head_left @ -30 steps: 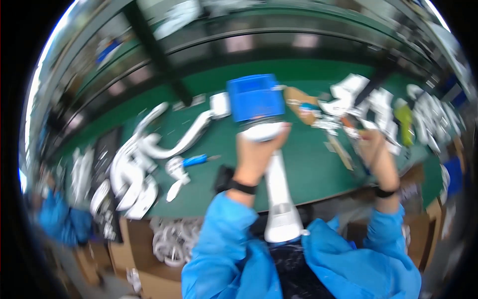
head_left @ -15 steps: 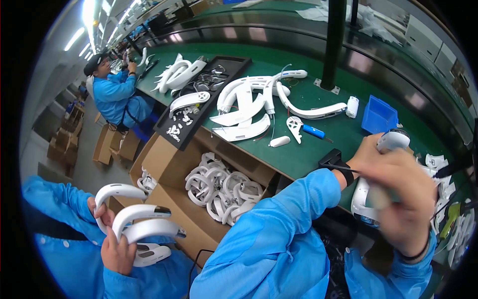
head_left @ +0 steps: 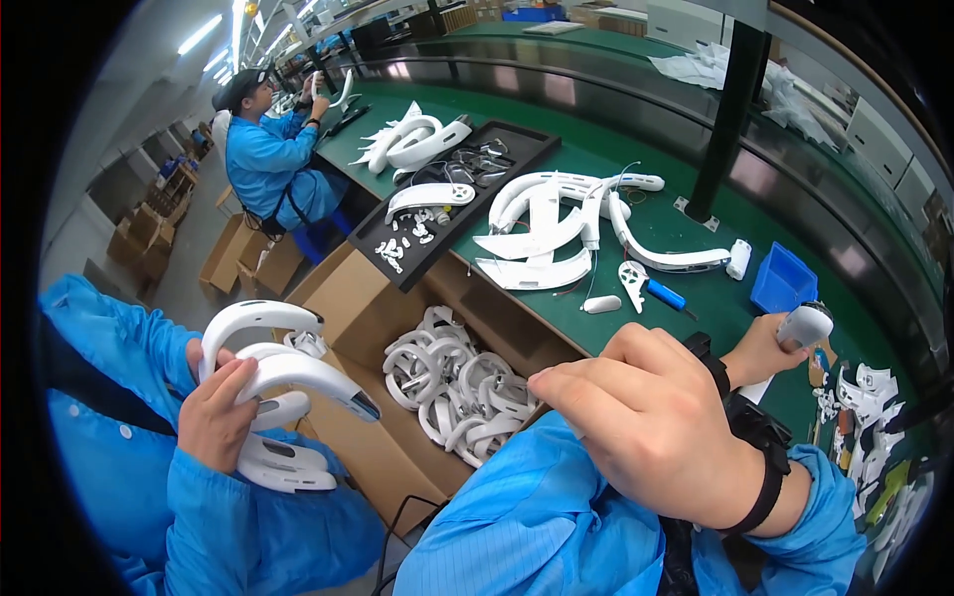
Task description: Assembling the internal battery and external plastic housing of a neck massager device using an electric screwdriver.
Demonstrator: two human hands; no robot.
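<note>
Holding a white rounded piece [head_left: 807, 325] in the left hand [head_left: 763, 350], with fingers curled round it, above the right part of the worktop [head_left: 556, 310] and just to the near side of the blue bin [head_left: 780, 301]. Holding the right hand [head_left: 646, 427] out leftward, in front of the left sleeve [head_left: 537, 507], with fingers drawn narrow and well apart from the white rounded piece. Cannot tell of any item between the fingertips. Facing, farther left, an open cardboard box [head_left: 363, 447] of white hoops [head_left: 487, 429] and a near co-worker's hand [head_left: 214, 417] wrapped round white curved parts [head_left: 263, 316]. Looks, as a judgement, like a 1-handed holding step. To work on the piece with 2 hands, would call for swinging the right hand rightward; to take a hoop, for parting the fingers and reaching lower.
</note>
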